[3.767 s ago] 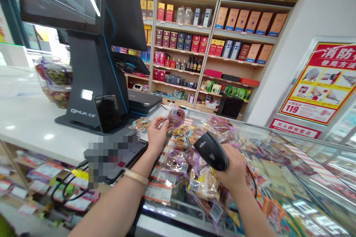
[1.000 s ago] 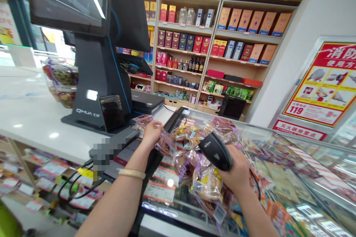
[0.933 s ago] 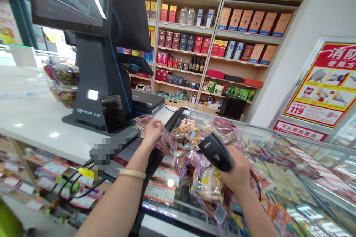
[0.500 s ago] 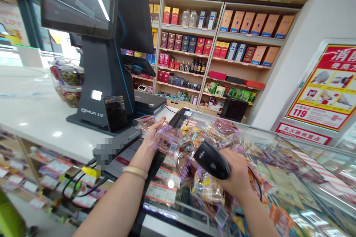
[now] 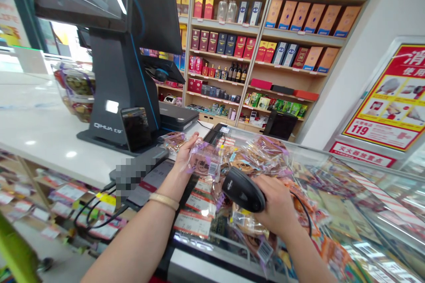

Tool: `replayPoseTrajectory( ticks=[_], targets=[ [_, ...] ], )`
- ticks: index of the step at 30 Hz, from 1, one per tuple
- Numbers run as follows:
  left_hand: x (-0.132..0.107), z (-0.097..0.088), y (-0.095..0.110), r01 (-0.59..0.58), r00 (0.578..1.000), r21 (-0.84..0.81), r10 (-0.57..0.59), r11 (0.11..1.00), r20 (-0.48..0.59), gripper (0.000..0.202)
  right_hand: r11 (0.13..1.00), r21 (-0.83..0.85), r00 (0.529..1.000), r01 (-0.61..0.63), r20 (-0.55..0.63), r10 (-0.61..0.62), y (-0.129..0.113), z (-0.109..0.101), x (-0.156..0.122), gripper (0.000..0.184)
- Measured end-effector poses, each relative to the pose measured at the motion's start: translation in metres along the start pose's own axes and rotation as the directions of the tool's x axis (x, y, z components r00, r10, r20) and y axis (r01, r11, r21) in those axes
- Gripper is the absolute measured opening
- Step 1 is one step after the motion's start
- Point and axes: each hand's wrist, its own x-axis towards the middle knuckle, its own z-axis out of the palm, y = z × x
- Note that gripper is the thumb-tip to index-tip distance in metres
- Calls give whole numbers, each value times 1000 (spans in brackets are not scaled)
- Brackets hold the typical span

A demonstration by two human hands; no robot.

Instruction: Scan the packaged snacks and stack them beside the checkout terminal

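Note:
My left hand (image 5: 186, 152) is closed on a clear, purple-marked snack packet (image 5: 203, 162), its barcode turned toward the right. A black barcode scanner (image 5: 244, 189) is gripped in my right hand (image 5: 277, 205), its head pointing left, close to the packet and apart from it. Below and behind the scanner lies a heap of wrapped snack packets (image 5: 249, 159) on a glass-topped display case (image 5: 308, 152). One more packet (image 5: 174, 139) rests beyond my left wrist, near the register's base. The fingers of my right hand are partly hidden behind the scanner handle.
A black point-of-sale register (image 5: 113, 79) stands on the white counter (image 5: 29, 119) at left, with a small phone-like screen (image 5: 135, 128) at its foot. Plastic tubs (image 5: 78, 90) sit beside it. Black cables (image 5: 89, 216) hang over the counter's edge. Shelves of boxed bottles (image 5: 229, 55) fill the back wall.
The scanner has moved slightly left, nearer the packet in my left hand. That packet has tilted a little, with its barcode still showing. The view has shifted slightly.

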Motion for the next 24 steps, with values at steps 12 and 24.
replayPoseTrajectory(
  ticks=[12,24],
  targets=[
    [9,-8,-5,-32,997,54,36,998,-61,16,1000,23,1000,-13,-16,14,0,1,-1,17],
    [6,-5,-23,-363,899,307,418,880,-134,32,997,26,991,69,-119,-65,14,4,-6,19]
  ],
)
